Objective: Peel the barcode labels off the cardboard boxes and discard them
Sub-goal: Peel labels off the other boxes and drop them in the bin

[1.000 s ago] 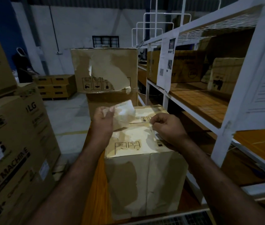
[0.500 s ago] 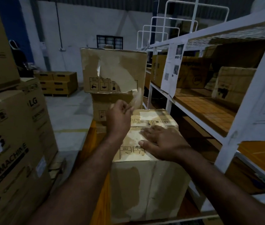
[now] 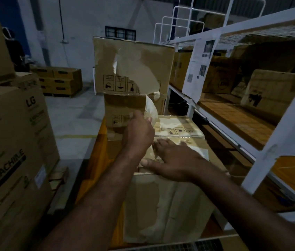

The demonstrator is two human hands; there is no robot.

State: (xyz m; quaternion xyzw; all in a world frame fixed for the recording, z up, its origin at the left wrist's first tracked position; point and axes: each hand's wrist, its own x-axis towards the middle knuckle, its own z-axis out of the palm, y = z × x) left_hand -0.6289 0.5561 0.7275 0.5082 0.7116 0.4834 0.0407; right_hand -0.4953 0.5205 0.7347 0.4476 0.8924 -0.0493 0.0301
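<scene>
- My left hand (image 3: 139,132) is raised above the far left part of the cardboard box (image 3: 168,201), fingers pinched on a pale peeled label (image 3: 151,109) that curls upward from them.
- My right hand (image 3: 177,160) lies flat and spread on the box's top near its front edge, gripping nothing.
- The box top shows torn pale patches and printed handling symbols (image 3: 179,131) toward its far edge.
- A white shelving rack (image 3: 277,142) stands just beside the box on the right; LG washing machine cartons (image 3: 11,151) are stacked at left.
</scene>
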